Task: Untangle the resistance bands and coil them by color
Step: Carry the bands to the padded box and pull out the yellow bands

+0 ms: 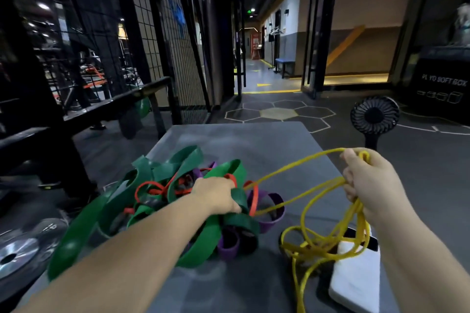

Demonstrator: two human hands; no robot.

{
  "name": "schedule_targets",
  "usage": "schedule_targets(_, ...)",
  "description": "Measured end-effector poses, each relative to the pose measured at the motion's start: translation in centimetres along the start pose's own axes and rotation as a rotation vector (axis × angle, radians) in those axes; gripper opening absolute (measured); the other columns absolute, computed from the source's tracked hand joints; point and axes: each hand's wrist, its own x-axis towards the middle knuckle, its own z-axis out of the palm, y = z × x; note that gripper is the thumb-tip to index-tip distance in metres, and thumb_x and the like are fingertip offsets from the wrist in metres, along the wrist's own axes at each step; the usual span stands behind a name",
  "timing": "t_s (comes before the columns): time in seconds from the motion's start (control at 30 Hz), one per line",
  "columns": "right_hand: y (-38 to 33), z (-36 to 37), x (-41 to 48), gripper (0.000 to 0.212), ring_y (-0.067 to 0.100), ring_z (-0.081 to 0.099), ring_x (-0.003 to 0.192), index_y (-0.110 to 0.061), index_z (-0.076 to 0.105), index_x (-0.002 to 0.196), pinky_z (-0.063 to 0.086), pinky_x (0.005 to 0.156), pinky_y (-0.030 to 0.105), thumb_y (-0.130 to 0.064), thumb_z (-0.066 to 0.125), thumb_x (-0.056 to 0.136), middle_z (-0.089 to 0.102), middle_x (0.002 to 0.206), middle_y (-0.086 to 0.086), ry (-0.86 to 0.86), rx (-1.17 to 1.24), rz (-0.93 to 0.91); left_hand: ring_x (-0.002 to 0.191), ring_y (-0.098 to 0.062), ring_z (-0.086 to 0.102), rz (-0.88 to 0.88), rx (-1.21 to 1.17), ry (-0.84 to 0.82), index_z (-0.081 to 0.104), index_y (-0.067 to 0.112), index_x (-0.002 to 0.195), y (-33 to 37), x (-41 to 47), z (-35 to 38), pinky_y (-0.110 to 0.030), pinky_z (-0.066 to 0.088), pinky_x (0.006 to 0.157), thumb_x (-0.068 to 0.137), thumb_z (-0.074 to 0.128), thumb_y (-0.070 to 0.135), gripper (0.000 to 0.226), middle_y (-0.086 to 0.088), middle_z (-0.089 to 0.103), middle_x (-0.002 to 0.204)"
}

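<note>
A tangled heap of bands lies on the grey table [254, 142]: wide green bands [203, 244], thin red bands [152, 187] and purple bands [269, 213]. My left hand [216, 194] rests on top of the heap and grips a green band. My right hand [366, 178] is raised at the right and holds several strands of the thin yellow band [323, 241]. Two yellow strands run taut from that hand into the heap. The rest of the yellow band hangs in loose loops below my right hand.
A white phone-like slab [356, 279] lies under the yellow loops at the table's right front. A small black fan [373, 115] stands just past the right edge. Weight plates [17, 254] lie on the floor at left, beside black racks and mesh fencing [162, 33].
</note>
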Motion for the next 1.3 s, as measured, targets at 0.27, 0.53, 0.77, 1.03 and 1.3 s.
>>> schedule_targets(0.27, 1.4, -2.1, 1.1, 0.018, 0.017, 0.033, 0.047, -0.021, 0.059, 0.086, 0.029, 0.049, 0.029, -0.029, 0.050, 0.098, 0.042, 0.057, -0.002, 0.108, 0.112, 0.028, 0.098, -0.027, 0.062, -0.286, -0.644, 0.183, 0.057, 0.009, 0.121, -7.8, -0.5, -6.7, -0.034, 0.047, 0.079, 0.073, 0.058, 0.073, 0.081, -0.009, 0.067, 0.111)
schedule_targets(0.53, 1.5, -1.4, 0.7, 0.015, 0.016, 0.033, 0.045, -0.019, 0.061, 0.086, 0.030, 0.047, 0.030, -0.025, 0.052, 0.096, 0.043, 0.058, 0.001, 0.040, 0.080, 0.022, 0.145, -0.030, 0.010, -0.275, 0.043, 0.356, 0.023, 0.026, 0.149, -5.5, -1.9, -2.8, -0.048, 0.013, 0.116, 0.082, 0.055, 0.008, 0.077, -0.005, 0.012, 0.159)
schedule_targets(0.77, 1.0, -2.3, 0.4, 0.014, 0.015, 0.033, 0.044, -0.021, 0.060, 0.084, 0.031, 0.046, 0.029, -0.025, 0.053, 0.095, 0.042, 0.053, -0.003, 0.032, 0.128, -0.046, 0.125, -0.024, 0.049, 0.000, -0.248, 0.052, 0.038, 0.023, 0.135, 3.4, -0.5, 3.2, -0.035, 0.042, 0.099, 0.076, 0.068, 0.056, 0.074, -0.001, 0.052, 0.134)
schedule_targets(1.03, -1.8, -6.1, 0.9, 0.020, 0.008, 0.028, 0.033, -0.024, 0.054, 0.078, 0.027, 0.036, 0.018, -0.023, 0.051, 0.098, 0.037, 0.042, -0.009, 0.145, 0.321, -0.153, 0.110, -0.025, 0.060, -0.137, -0.390, 0.032, 0.043, 0.027, 0.130, 2.7, 2.1, 4.0, -0.031, 0.044, 0.087, 0.075, 0.073, 0.054, 0.067, 0.001, 0.064, 0.109)
schedule_targets(1.3, -1.4, -5.3, 0.8, 0.016, 0.011, 0.031, 0.038, -0.016, 0.061, 0.085, 0.026, 0.036, 0.022, -0.021, 0.054, 0.098, 0.042, 0.047, -0.004, -0.042, 0.177, -0.075, 0.093, -0.026, 0.061, -0.266, -1.248, 0.316, 0.065, 0.013, 0.088, -2.2, 2.9, -4.6, -0.032, 0.046, 0.082, 0.095, 0.054, 0.018, 0.015, -0.007, 0.067, 0.088)
